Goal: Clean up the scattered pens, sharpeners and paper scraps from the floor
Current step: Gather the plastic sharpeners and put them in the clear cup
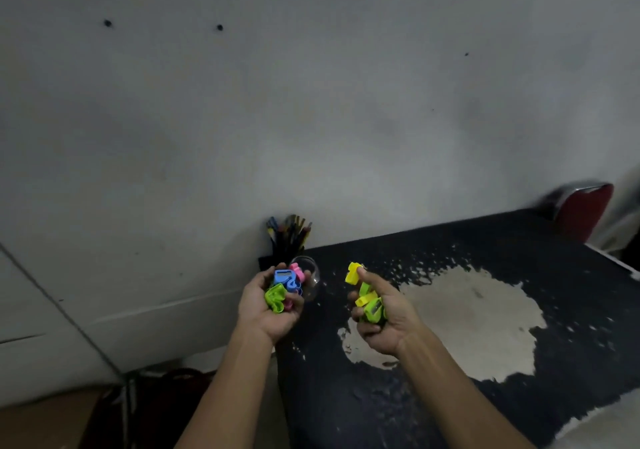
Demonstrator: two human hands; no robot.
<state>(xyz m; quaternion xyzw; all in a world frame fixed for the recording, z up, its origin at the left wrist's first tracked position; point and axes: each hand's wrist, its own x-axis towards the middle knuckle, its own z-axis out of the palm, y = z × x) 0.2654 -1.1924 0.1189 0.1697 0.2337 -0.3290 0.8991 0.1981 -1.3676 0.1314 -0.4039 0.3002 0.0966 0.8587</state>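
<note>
Black table (450, 396) with its coating worn through to a pale patch, pushed against a grey wall (311, 102), red chair back (585, 211) at the far corner. Left hand (273, 305) cupped around blue, pink and green sharpeners (285, 284) above a clear bowl (310, 277), beside a pen holder (289, 237) with pens standing upright. Right hand (381, 317) gripping green sharpeners, pinching a yellow sharpener (353, 273), long axis tilted up-left.

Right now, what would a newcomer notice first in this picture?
Both hands hold bright plastic sharpeners over a worn black table: the left hand a blue, pink and green heap, the right hand yellow and green ones. Behind the left hand stand a clear jar and a pen holder.
</note>
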